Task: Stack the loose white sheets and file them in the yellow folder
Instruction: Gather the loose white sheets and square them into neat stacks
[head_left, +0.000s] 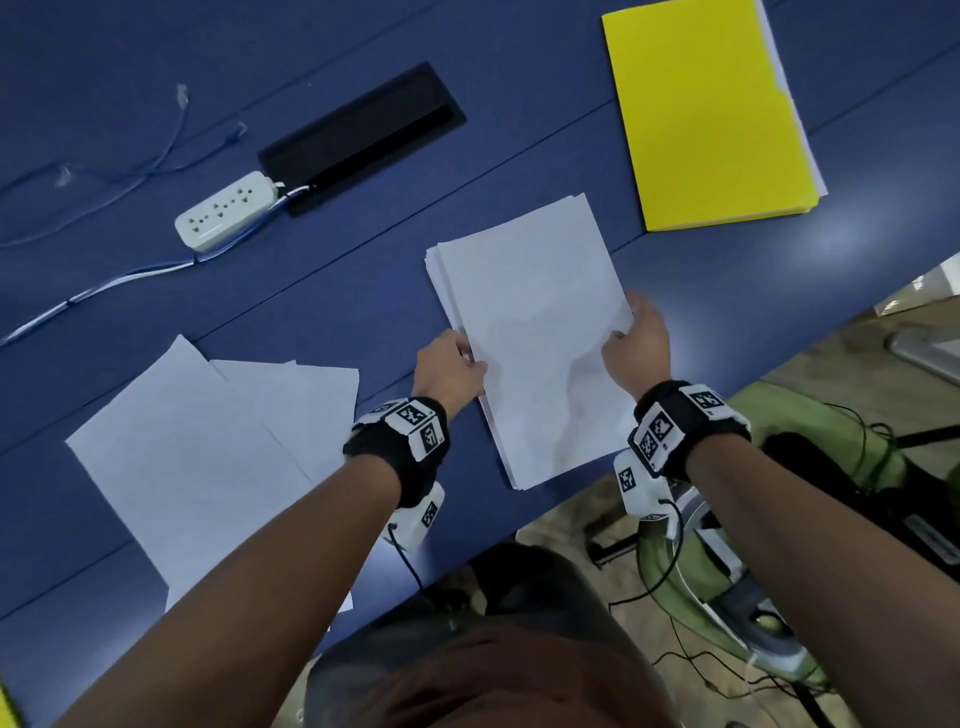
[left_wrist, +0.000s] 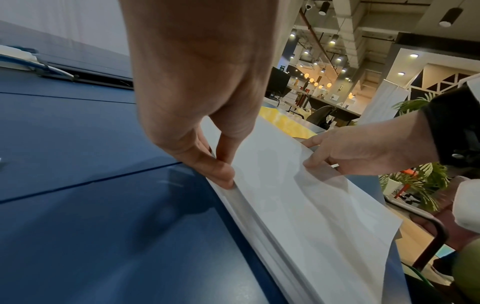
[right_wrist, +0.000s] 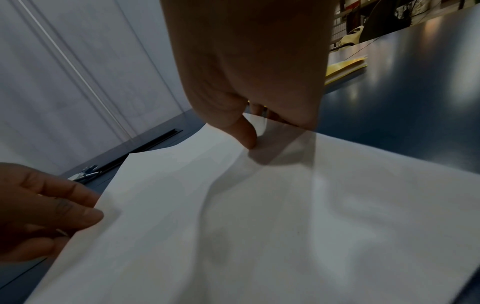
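A stack of white sheets (head_left: 535, 332) lies on the blue table (head_left: 363, 291), its near end over the table's front edge. My left hand (head_left: 457, 364) pinches the stack's left edge (left_wrist: 233, 185), thumb on top. My right hand (head_left: 636, 343) pinches the right edge, where the top sheet (right_wrist: 259, 205) buckles up under the thumb. Two or three loose white sheets (head_left: 208, 457) overlap at the near left. The closed yellow folder (head_left: 706, 109) lies at the far right, with white paper edges showing along its right side.
A white power strip (head_left: 226, 210) with a blue-white cable (head_left: 104, 288) sits at the far left, beside a black cable hatch (head_left: 363, 137) set in the table. A green chair (head_left: 779, 571) and wires are below the table's front edge at the right.
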